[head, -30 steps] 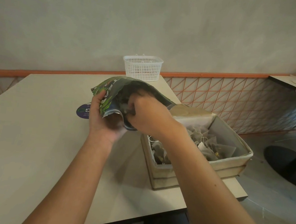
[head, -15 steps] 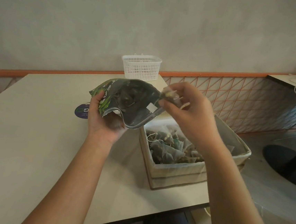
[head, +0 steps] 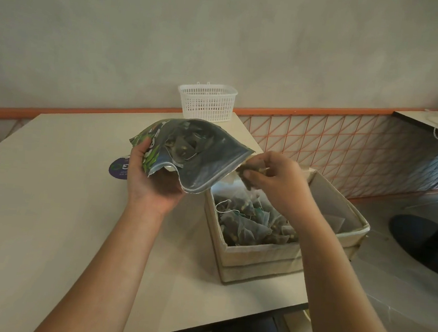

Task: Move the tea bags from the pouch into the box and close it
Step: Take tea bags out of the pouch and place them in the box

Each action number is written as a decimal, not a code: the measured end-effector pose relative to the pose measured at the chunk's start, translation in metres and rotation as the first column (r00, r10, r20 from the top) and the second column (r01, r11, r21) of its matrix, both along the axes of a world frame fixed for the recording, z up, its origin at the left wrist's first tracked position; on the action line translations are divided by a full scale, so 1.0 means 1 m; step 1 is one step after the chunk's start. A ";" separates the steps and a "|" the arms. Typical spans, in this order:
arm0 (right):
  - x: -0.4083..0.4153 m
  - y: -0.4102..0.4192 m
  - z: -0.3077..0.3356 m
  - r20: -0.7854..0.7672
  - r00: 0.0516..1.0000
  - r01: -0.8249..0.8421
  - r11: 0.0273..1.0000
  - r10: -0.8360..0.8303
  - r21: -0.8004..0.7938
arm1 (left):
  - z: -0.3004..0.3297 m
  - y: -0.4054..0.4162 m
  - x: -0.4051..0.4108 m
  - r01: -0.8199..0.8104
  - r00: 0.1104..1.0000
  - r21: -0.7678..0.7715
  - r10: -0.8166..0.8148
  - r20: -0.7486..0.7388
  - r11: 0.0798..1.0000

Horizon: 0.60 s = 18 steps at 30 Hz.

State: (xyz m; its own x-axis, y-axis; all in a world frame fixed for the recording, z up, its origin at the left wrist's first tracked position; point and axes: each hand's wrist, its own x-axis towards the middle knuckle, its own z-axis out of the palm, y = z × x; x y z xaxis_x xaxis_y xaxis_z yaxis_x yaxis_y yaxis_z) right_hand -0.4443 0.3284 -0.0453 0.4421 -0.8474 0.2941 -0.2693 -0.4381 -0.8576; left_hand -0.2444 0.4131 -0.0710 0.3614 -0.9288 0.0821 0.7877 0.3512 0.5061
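Several tea bags (head: pixel 247 219) are already lying in the box (head: pixel 257 252) at the surface's right edge while the left hand (head: pixel 152 178) is gripping the open pouch (head: pixel 200 158) and the right hand (head: pixel 278 182) is pinching another bag, probably to drop in next.

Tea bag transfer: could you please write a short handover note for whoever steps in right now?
Left hand: grip on the pouch, held open above the table.
Right hand: pinching one tea bag over the box.
Done: a pile of tea bags already lies in the open box.
Left: drop this bag in, move the bags still visible in the pouch, then close the box.
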 end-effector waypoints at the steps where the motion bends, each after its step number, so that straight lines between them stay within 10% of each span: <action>1: 0.002 0.000 -0.001 -0.020 1.000 -0.014 1.000 0.014 0.009 | -0.001 0.000 0.002 0.001 1.000 -0.003 -0.001 -0.004 1.000; 14: 0.009 0.014 -0.002 -0.578 0.807 -0.205 0.975 0.118 -0.088 | 0.000 0.003 0.005 -0.029 1.000 0.025 0.029 -0.007 0.999; 18: 0.006 0.017 0.009 -0.318 0.948 -0.055 0.978 -0.013 -0.202 | 0.005 0.007 0.002 -0.038 0.999 0.069 0.038 0.003 0.997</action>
State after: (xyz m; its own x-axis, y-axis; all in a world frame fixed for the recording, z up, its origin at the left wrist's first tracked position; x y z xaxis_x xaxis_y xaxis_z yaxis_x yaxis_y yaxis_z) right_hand -0.4387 0.3458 -0.0361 0.5576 -0.7727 0.3033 -0.5003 -0.6044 -0.6199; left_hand -0.2420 0.4204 -0.0660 0.3968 -0.9177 0.0188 0.7734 0.3453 0.5317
